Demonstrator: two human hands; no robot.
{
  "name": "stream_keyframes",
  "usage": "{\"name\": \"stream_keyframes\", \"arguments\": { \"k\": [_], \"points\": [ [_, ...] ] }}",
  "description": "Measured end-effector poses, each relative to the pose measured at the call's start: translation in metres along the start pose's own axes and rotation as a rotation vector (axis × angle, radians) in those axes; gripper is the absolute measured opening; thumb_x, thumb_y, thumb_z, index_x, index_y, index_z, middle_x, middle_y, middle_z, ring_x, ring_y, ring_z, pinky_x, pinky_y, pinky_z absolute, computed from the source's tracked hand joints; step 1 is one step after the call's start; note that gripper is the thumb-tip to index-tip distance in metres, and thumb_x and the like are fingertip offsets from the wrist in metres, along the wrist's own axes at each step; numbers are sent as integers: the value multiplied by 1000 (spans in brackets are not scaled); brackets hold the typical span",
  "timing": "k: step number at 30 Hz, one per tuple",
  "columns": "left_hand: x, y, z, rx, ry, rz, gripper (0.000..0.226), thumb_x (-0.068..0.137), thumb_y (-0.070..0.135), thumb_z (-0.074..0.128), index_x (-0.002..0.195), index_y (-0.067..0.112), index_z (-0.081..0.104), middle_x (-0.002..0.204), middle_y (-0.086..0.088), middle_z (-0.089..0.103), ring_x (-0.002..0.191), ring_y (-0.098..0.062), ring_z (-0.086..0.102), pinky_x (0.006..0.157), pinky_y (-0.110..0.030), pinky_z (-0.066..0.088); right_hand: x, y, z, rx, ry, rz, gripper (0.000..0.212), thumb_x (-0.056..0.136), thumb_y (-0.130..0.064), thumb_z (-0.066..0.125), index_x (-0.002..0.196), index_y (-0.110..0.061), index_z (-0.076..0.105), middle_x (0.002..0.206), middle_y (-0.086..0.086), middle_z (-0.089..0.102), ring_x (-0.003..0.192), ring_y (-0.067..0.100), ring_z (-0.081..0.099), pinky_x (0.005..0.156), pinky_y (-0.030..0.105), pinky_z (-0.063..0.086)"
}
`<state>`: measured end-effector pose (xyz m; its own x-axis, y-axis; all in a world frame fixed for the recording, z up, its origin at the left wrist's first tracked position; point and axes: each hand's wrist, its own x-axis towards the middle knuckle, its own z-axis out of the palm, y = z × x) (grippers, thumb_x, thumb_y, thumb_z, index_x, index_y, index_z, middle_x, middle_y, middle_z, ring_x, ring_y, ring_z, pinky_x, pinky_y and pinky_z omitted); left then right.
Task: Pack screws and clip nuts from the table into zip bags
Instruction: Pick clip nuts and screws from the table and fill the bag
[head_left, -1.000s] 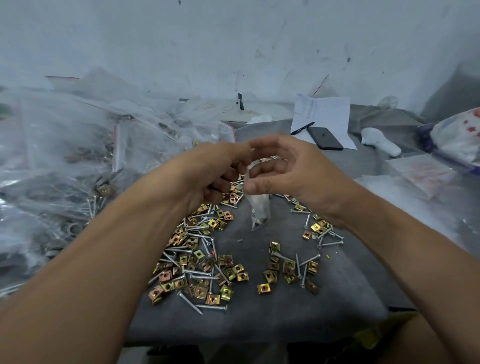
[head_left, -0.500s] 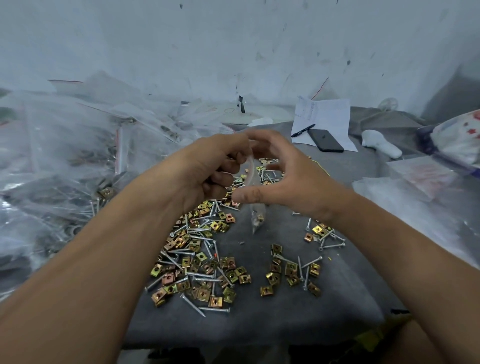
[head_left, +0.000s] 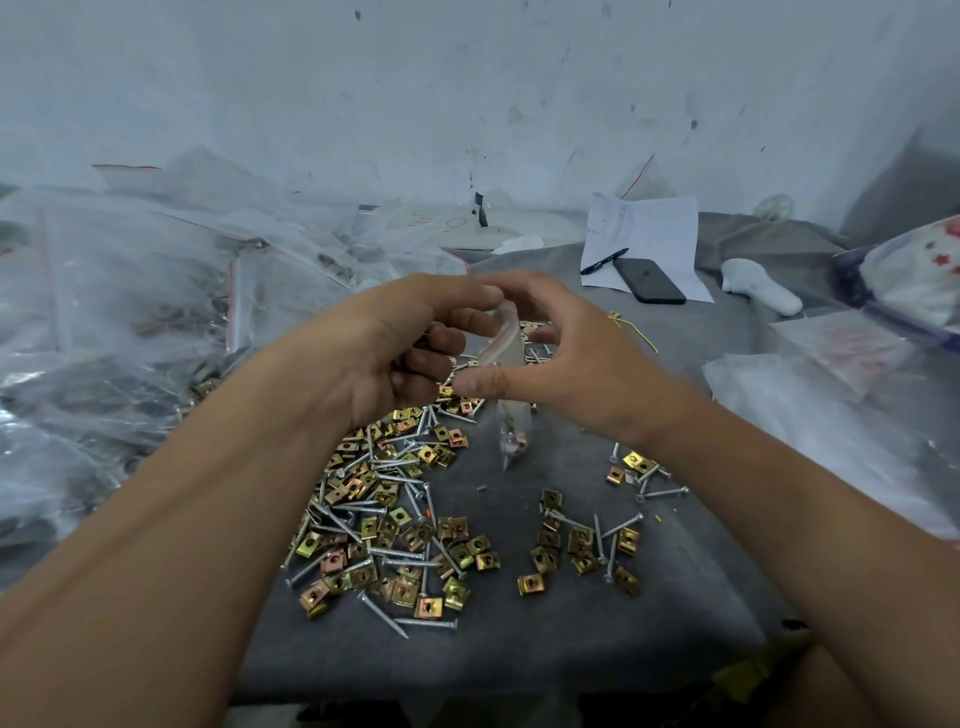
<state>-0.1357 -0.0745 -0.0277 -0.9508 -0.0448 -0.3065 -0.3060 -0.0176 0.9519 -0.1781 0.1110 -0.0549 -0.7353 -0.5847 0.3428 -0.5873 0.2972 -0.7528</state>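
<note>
Holding zip bag above clip nuts, phone behind.

Head-worn camera looks forward and down, close over the table toward the wall.

Both hands rose slightly relative to the pile of brass-coloured clip nuts and silver screws. Right hand opened up: thumb now stretched under the small clear plastic zip bag, fingers arched over its top. Left hand stays curled, grip pinching the bag's top edge. Bag hangs longer, straighter.
</note>
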Motion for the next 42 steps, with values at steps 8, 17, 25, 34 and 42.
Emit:
{"name": "stream_keyframes", "arguments": {
  "k": [8,17,25,34,42],
  "points": [
    [1,-1,-2,-95,-39,19,26,92,24,74,67,21,79,57,10,27,44,-6,16,42,-18,10,2,3,2,8,-2,3,89,66,-47,95,142,-33,53,132,-20,63,127,-11,52,97,8,43],
    [-2,3,-7,-117,-44,75,8,95,21,71,90,16,67,60,9,25,43,-5,16,38,-18,10,-1,-2,-9,155,-62,3,90,67,-44,92,146,-33,50,143,-13,59,137,4,51,116,49,41],
    [0,3,-13,-43,4,186,27,90,13,66,70,24,51,59,8,30,43,-7,17,40,-16,10,0,-5,-13,177,-70,0,90,63,-40,95,143,-34,54,139,-9,61,134,9,55,116,49,41],
    [-6,8,-24,91,-126,292,27,79,15,58,60,26,43,62,5,18,49,-12,8,45,-15,9,-1,-7,-9,220,-130,-10,77,64,-30,94,132,-20,58,133,-7,65,131,8,57,117,52,38],
    [-3,8,-31,-11,-160,257,24,82,12,55,66,23,41,62,6,18,45,-7,12,41,-14,9,1,-3,12,464,-86,-3,55,76,-16,87,121,-8,56,116,6,70,110,16,66,91,43,59]
  ]
}}
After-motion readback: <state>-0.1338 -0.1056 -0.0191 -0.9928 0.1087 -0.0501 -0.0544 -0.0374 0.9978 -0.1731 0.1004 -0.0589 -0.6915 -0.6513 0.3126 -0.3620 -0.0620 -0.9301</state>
